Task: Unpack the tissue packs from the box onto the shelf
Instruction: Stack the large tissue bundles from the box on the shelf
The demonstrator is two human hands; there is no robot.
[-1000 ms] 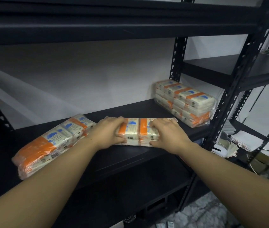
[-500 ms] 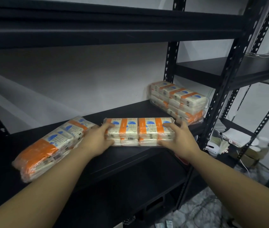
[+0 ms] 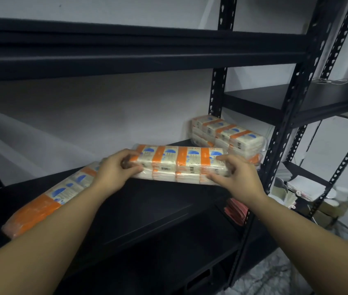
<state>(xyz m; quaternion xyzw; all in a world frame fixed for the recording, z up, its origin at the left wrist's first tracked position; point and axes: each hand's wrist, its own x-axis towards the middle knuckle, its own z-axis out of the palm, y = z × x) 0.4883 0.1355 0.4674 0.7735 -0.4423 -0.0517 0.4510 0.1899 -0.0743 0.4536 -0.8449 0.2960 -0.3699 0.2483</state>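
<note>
The box named in the task was nowhere in view. The left tissue bundle (image 3: 62, 194) was partly covered by the left forearm, its near end blurred; the lettering on every wrapper was too small to read. The far bundle (image 3: 228, 135) at the back right of the shelf (image 3: 147, 201) was partly hidden behind the held one, and whether it was one wrapped bundle or two stacked could not be told. Below the shelf's right end something red (image 3: 235, 210) showed, too dim to identify.

Both arms reached forward, forearms bare. The left hand (image 3: 115, 170) gripped the left end of the middle tissue bundle (image 3: 179, 165), fingers curled over its top edge and front face. The right hand (image 3: 238, 174) held the right end — thumb on top, fingers spread along the lower front edge.

Three bundles could be counted — one to the left of the held bundle, the held one at mid-shelf, one behind it to the right. The held bundle showed four orange bands across its front. Whether its underside touched the shelf or hung just above could not be told.
</note>
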